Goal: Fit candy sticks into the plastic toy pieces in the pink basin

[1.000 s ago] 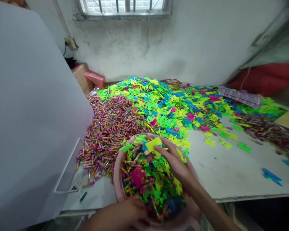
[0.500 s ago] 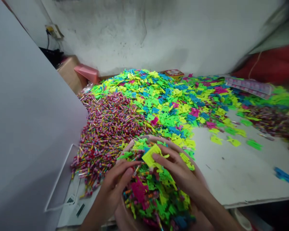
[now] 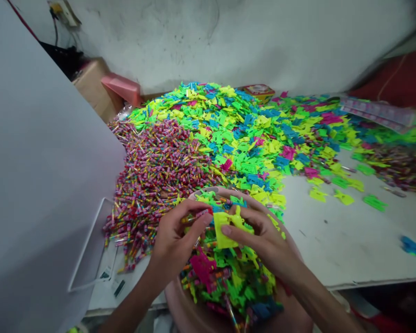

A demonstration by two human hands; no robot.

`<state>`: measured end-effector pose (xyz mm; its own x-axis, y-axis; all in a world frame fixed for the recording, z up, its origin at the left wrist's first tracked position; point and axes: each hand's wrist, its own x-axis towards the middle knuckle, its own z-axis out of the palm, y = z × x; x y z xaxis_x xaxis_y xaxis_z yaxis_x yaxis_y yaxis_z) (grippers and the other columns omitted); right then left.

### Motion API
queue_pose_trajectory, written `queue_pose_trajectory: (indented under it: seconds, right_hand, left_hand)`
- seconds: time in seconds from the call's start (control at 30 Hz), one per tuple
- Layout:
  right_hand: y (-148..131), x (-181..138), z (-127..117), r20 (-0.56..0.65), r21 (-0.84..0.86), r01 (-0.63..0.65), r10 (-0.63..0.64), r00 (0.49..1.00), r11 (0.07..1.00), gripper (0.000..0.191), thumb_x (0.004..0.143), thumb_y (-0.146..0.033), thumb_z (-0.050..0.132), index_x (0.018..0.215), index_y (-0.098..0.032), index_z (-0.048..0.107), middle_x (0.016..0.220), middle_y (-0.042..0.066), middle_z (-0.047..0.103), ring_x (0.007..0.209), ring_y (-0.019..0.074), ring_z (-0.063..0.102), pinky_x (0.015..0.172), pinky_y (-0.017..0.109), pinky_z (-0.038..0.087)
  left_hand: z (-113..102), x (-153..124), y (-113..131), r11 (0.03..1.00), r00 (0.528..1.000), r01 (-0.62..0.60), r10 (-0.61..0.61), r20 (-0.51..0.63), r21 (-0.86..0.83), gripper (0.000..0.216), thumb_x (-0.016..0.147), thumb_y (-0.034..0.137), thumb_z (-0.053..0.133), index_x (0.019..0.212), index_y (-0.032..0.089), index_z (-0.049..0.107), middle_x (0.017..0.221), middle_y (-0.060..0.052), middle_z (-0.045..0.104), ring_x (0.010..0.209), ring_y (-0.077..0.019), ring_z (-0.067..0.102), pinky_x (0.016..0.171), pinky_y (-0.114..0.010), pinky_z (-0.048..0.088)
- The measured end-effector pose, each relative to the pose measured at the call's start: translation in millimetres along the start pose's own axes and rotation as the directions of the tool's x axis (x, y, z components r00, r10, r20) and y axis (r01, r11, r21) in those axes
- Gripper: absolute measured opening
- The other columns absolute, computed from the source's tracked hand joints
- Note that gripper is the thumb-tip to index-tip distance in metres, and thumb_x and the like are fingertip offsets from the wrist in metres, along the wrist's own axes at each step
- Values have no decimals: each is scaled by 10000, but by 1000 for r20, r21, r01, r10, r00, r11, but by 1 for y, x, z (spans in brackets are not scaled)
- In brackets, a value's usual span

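Note:
My left hand [image 3: 173,238] pinches a small candy-coloured tube with a red end [image 3: 204,212] between thumb and fingers. My right hand [image 3: 268,238] grips a flat yellow plastic piece [image 3: 223,232], its thumb pressed on the front face. The tube's red end is close beside the yellow piece's left edge; whether they touch I cannot tell. Both hands are above a pink basin [image 3: 178,307], filled with green, yellow and blue plastic pieces and more colourful tubes. A magenta plastic piece [image 3: 203,268] lies on top of that mix.
Behind the basin spreads a heap of small tubes [image 3: 159,166], beside a larger heap of bright plastic pieces [image 3: 222,120]. A grey-white panel [image 3: 48,162] stands at left. Loose pieces lie on the white table [image 3: 319,245], including a blue one [image 3: 415,249] at right.
My left hand has lifted a tube out of the basin and brought it up near the yellow piece. My right hand has turned the yellow piece more upright. The view has tilted down slightly.

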<state>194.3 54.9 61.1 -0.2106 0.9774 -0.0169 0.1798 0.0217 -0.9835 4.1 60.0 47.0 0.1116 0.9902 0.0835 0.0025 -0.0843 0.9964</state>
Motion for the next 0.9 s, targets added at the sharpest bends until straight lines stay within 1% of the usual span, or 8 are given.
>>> queue_pose_trajectory:
  seconds: [0.17,0.27,0.33,0.43,0.53,0.67,0.73,0.9]
  right_hand:
    - [-2,-2,0,-76,-170,79,-93,993,982,222,915,-422,682,1114,-371,766,1352,-16,670,1397,329,488,1122,501,460]
    - [-5,-4,2,-31,-191,130,-138,990,973,219,944,-423,640,1124,-368,751,1242,-6,730,1287,312,598,1008,452,553]
    - [-6,-5,4,-10,-205,151,-156,988,967,217,961,-424,611,1121,-353,740,1144,11,764,1148,302,680,905,424,598]
    - [-2,-9,7,-41,-281,163,-181,983,946,182,968,-432,597,1054,-326,718,1005,25,779,965,293,725,806,409,606]
    - [8,-14,10,-81,-339,192,-232,969,921,145,957,-433,612,933,-305,677,888,20,764,852,282,721,751,396,589]
    - [20,-18,15,-119,-314,162,-208,971,936,169,941,-459,624,950,-298,673,931,22,763,896,294,714,819,428,571]
    - [22,-18,17,-126,-259,66,-101,987,964,227,924,-500,630,989,-293,695,996,32,765,952,314,707,839,451,568]
    - [20,-13,20,-104,-171,41,-59,993,984,208,930,-471,618,897,-288,711,915,23,750,933,303,695,860,457,563]
  left_hand:
    - [-2,0,0,1000,999,25,-25,26,-6,212,907,390,694,949,191,754,657,14,640,498,-92,578,434,-165,503]
    - [-5,0,1,989,999,-49,46,27,138,217,942,379,654,949,192,765,666,6,679,500,-95,603,461,-173,511]
    - [-8,-1,2,931,978,-206,209,24,301,147,935,311,676,969,199,766,798,-17,751,654,-123,696,622,-203,583]
    - [-11,-2,4,777,901,-418,423,101,472,118,925,200,690,1023,199,755,957,-34,787,873,-151,739,856,-244,595]
    - [-12,-2,5,654,823,-538,545,162,532,175,934,134,666,1091,184,725,972,-42,772,875,-131,732,846,-214,596]
    - [-16,-2,0,314,598,-720,733,323,619,271,928,71,646,1183,160,655,975,-48,771,860,-150,721,864,-275,615]
    - [-19,-3,-5,206,542,-747,740,399,632,300,925,58,644,1215,135,622,977,-50,772,875,-155,717,925,-302,602]
    - [-24,-5,-14,283,628,-725,648,432,628,342,978,96,573,1314,155,544,994,-40,746,900,-134,698,956,-279,573]
